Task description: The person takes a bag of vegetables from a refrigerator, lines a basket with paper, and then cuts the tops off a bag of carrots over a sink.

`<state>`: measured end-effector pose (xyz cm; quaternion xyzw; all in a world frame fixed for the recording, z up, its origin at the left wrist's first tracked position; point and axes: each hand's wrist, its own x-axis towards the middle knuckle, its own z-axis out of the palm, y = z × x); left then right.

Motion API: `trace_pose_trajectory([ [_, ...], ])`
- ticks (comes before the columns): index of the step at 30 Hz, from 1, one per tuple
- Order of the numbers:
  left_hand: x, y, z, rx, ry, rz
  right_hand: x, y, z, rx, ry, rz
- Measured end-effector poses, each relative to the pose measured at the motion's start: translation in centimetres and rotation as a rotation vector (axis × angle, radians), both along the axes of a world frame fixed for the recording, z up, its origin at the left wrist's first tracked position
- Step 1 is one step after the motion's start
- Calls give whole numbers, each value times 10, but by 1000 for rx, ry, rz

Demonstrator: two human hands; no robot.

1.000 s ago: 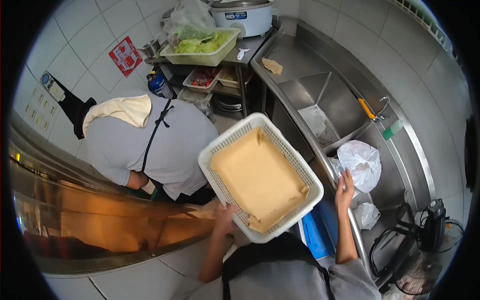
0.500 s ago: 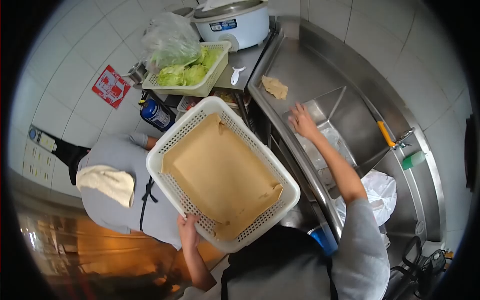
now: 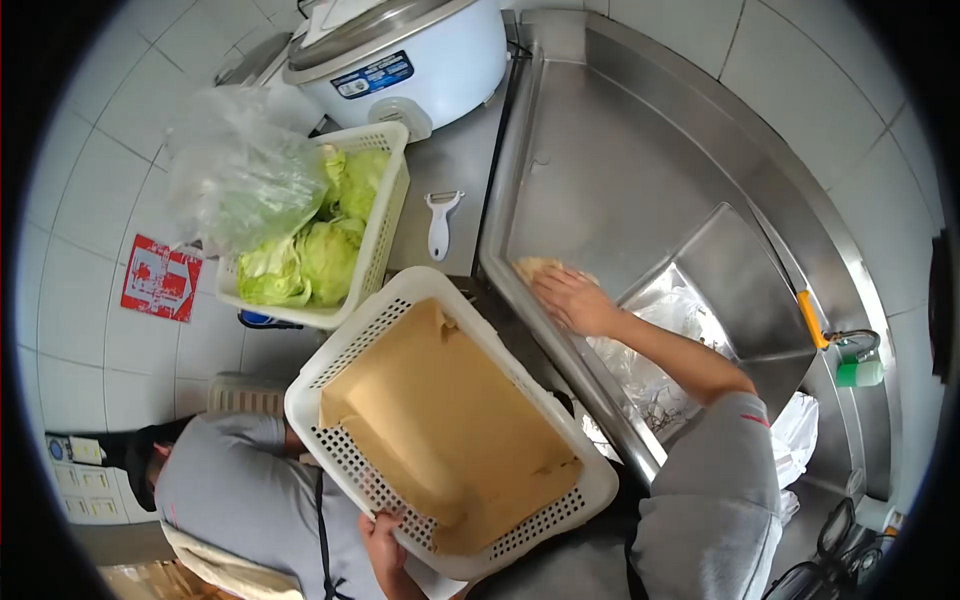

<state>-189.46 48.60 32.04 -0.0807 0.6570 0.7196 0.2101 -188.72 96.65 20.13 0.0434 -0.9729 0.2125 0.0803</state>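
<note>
A white plastic basket (image 3: pixel 590 480), lined with a brown paper sheet (image 3: pixel 450 420), is tilted in front of my body. My left hand (image 3: pixel 382 540) grips its near left rim, fingers curled over the edge. To the right, my right hand (image 3: pixel 575 300) lies over a crumpled tan sheet (image 3: pixel 535 266) on the sink counter's front edge. Its fingers are together and cover most of the sheet; only a strip shows beyond them. The paper lining has torn, creased corners and nothing lies on it.
Lettuce (image 3: pixel 325 260) fills a cream basket (image 3: pixel 395 200) beside a plastic bag (image 3: pixel 245 165). Behind are a white peeler (image 3: pixel 440 225) and a rice cooker (image 3: pixel 440 60). A steel sink basin (image 3: pixel 735 270) holds clear plastic. A co-worker (image 3: pixel 235 480) bends at my left.
My right hand has moved from above the basin onto the crumpled tan sheet. My left hand still holds the basket. The view has shifted closer to the counter; the co-worker appears lower.
</note>
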Motion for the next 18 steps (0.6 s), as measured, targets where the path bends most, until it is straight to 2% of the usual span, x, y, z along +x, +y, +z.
trace_pose_trajectory([
  [2,-11,17,7,-16,25,13,-5,16,2,66,46,-70],
  [4,-24,27,11,-32,50,-8,-50,65,4,362,-32,-423],
  [6,-30,55,26,-70,71,31,-115,104,-22,250,168,-696],
  [7,-34,70,31,-94,74,64,-145,108,-32,191,167,-662],
  [9,-42,91,36,-143,95,-15,-176,123,-27,121,155,-646],
  [11,-47,80,35,-213,79,-118,-180,142,-2,205,-124,-719],
  [13,-43,92,41,-203,77,-101,-166,181,-18,189,-43,-957],
  [16,-42,102,44,-169,56,-80,-83,233,-13,268,86,-1039],
  [18,-42,93,40,-162,70,-130,-44,233,-15,306,154,-1055],
])
